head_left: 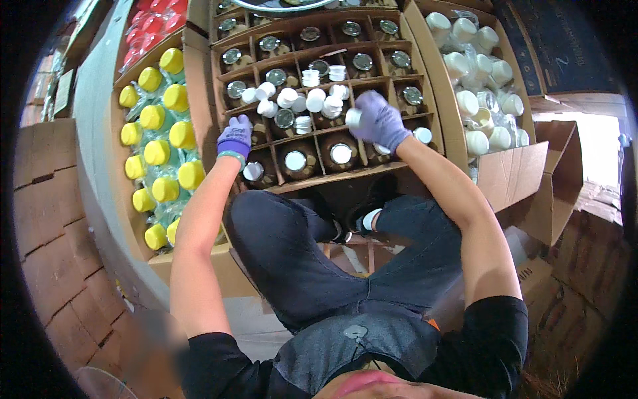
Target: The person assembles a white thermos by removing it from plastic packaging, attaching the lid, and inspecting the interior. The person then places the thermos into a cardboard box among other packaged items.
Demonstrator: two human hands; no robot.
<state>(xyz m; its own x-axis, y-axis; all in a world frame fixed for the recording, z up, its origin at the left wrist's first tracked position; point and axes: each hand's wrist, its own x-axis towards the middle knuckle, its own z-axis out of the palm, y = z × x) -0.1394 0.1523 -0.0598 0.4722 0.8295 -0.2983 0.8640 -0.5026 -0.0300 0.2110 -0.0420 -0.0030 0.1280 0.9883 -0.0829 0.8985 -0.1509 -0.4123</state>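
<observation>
Both my hands wear lavender gloves. My right hand (380, 121) hovers over the right side of a divided carton (312, 183), with a white screw cap (353, 118) between its fingers. At the carton's left side, my left hand (236, 138) is curled beside a cell; what its fingers hold is hidden. Glass jars stand in the cells. In the nearest row, jars have white caps, such as one jar (296, 161) and its neighbour (341, 154). Farther rows show uncapped, clear round mouths. A loose pile of white caps (288, 98) lies over the middle cells.
A carton of yellow-capped bottles (156, 153) stands at the left, with red-topped items (156, 25) behind it. At the right is a carton of white-capped bottles (477, 103) with an open flap (515, 174). A round tray's rim (282, 8) shows at the far edge.
</observation>
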